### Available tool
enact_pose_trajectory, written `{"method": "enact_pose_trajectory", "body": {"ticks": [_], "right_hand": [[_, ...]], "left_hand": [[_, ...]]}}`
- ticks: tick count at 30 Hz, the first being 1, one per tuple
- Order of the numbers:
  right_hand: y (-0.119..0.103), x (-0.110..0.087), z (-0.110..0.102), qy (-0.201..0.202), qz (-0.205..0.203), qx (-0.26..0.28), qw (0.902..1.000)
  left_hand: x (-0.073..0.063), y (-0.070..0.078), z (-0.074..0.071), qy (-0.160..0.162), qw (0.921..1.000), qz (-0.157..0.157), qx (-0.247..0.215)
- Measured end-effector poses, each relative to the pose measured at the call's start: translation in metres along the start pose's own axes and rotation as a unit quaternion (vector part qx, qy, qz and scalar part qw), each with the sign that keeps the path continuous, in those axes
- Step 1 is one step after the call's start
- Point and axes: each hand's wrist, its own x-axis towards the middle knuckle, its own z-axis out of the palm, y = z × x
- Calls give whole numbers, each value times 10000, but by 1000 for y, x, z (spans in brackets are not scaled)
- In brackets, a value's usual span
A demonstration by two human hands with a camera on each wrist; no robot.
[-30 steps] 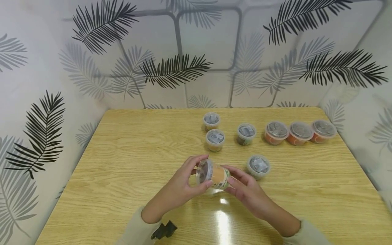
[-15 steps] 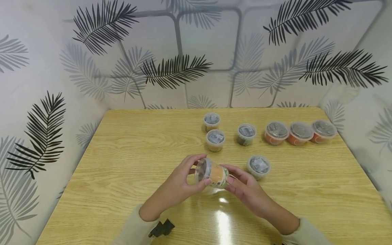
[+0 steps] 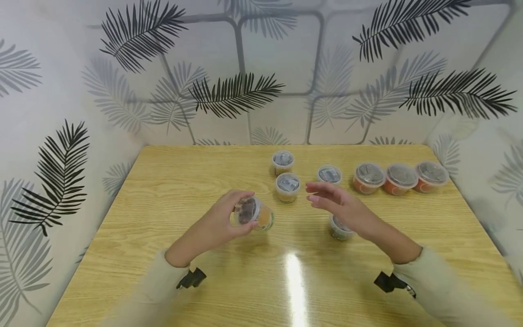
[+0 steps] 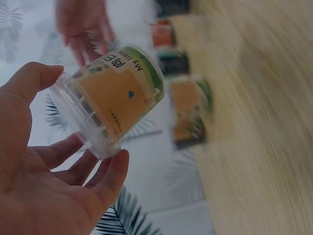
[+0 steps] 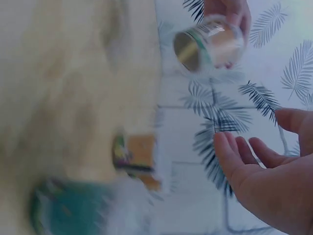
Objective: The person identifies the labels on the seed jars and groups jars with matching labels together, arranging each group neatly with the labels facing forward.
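Observation:
My left hand (image 3: 220, 220) grips a lidded plastic cup (image 4: 120, 93) with an orange and green label, thumb and fingers round its lid end. The cup is tilted above the table, its clear lid toward the palm and its base pointing away to the right. My right hand (image 3: 349, 206) holds nothing; its fingers are loosely bent, with the thumb apart from them in the right wrist view. In the head view it overlaps a small lidded cup (image 3: 339, 232), partly hiding it. Another small cup (image 3: 329, 174) shows just beyond its fingers.
Two orange-labelled cups (image 3: 288, 187) stand one behind the other at the middle back. Three red cups (image 3: 369, 179) with clear lids form a row at the back right. The wooden table (image 3: 171, 181) meets a leaf-patterned backdrop (image 3: 278, 118) behind.
My right hand has let go of the orange-labelled cup and moved forward and right. My left hand has carried that cup to the left.

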Motion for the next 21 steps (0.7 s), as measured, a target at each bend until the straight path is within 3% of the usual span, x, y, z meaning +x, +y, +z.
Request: {"method": "enact_pose_trajectory", "body": {"ticks": [4, 6, 11, 13, 18, 21], "right_hand": [[-11, 18, -17, -32, -224, -1219, 9923], [-14, 26, -21, -66, -315, -1507, 9881], [-14, 47, -21, -338, -112, -2212, 9746], [-12, 56, -18, -452, 15, -2631, 9637], [-1, 78, -10, -550, 231, -3805, 9228], [4, 90, -5, -594, 436, -4116, 9084]], "left_hand": [[4, -21, -14, -95, 9976, -270, 635], [6, -32, -20, -150, 9958, -394, 807], [12, -61, -37, -369, 9914, -646, 1076], [14, -74, -45, -504, 9893, -748, 1149], [16, -103, -62, -730, 9853, -1022, 1161], [14, -119, -72, -755, 9834, -1197, 1135]]}}
